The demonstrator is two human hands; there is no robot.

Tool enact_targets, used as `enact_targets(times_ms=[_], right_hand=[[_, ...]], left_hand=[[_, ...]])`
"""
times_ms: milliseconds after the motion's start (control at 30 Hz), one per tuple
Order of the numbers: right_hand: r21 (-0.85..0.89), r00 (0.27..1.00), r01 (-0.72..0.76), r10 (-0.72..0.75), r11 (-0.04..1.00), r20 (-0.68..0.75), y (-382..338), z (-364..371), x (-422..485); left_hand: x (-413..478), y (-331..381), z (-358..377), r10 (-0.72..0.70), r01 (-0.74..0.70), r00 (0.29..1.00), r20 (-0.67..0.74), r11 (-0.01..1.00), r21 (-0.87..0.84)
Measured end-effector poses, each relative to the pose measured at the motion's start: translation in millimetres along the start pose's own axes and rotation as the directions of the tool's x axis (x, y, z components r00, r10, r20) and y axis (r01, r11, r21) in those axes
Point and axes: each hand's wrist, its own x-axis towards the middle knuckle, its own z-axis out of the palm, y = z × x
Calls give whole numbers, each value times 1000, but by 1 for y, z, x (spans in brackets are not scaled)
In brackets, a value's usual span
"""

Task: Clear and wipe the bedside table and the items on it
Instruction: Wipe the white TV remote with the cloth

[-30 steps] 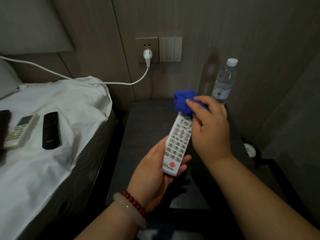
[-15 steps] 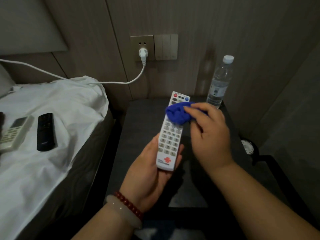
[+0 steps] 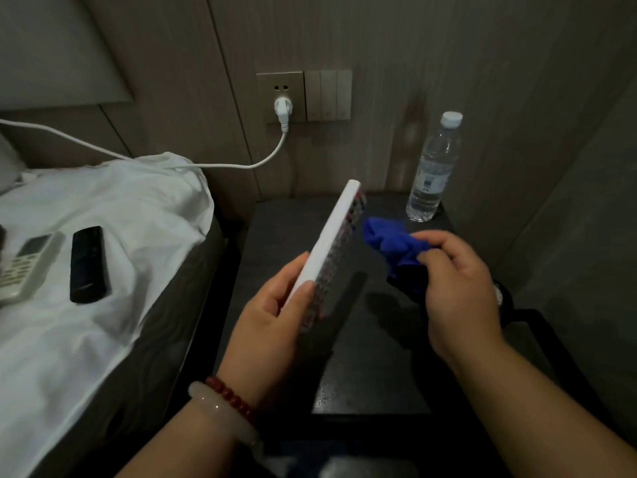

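Head view: the left hand (image 3: 275, 315) grips the white remote (image 3: 331, 243) tilted on edge above the dark tabletop (image 3: 282, 236); the right hand (image 3: 458, 288) pinches a bunched blue cloth (image 3: 389, 241) just beside it. A water bottle (image 3: 431, 174) stands at the back corner.

Smooth white plastic on the remote (image 3: 332, 239), soft blue cloth (image 3: 389, 241) beside it. Clear glossy plastic for the bottle (image 3: 431, 174), far right on the matt dark table (image 3: 286, 232). Crumpled white cotton-like sheet (image 3: 103, 215), left.
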Motion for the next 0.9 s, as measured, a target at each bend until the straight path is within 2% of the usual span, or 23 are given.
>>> enact_targets(times_ms=[33, 100, 200, 233, 267, 400, 567, 633, 700, 733, 767, 833, 900], right_hand=[[35, 995, -99, 98, 995, 4, -3, 1, 4], [78, 957, -281, 273, 957, 96, -7, 7, 3], [159, 815, -542, 470, 826, 338, -8, 18, -9], [144, 792, -555, 467, 819, 394, -7, 21, -10], [115, 800, -521, 437, 846, 412, -5, 23, -11], [20, 847, -415, 378, 910, 373, 1, 29, -12], [-60, 857, -402, 399, 914, 327, 5, 33, -16], [-28, 863, -419, 407, 908, 301, 5, 30, -13], [40, 853, -443, 407, 896, 328, 4, 24, -9], [86, 840, -459, 401, 884, 365, 1, 20, -8], [128, 823, -481, 396, 867, 408, -3, 18, -9], [144, 812, -468, 360, 872, 460, -3, 17, -9], [88, 833, -391, 312, 916, 456, -2, 18, -10]], left_hand=[[-1, -1, 1, 60, -59, 998, -1, 994, 92], [-4, -3, 5, 90, -84, 996, -27, 978, 191], [-7, -6, 12, 142, -113, 988, -55, 929, 353], [-8, -8, 12, 171, -133, 983, -60, 907, 399], [-8, -10, 12, 201, -154, 978, -60, 882, 446], [-11, -11, 11, 278, -240, 960, 39, 743, 624], [-12, -12, 12, 307, -232, 952, -8, 736, 636], [-12, -8, 13, 213, -158, 976, -36, 819, 552], [-8, -3, 12, -57, 77, 995, -88, 965, 252], [-6, -2, 10, -204, 207, 978, -55, 976, 62], [-4, -1, 8, -318, 320, 947, 34, 941, -109], [-5, 1, 6, -441, 507, 860, 256, 790, -344], [-8, 2, 8, -417, 562, 820, 392, 716, -414]])
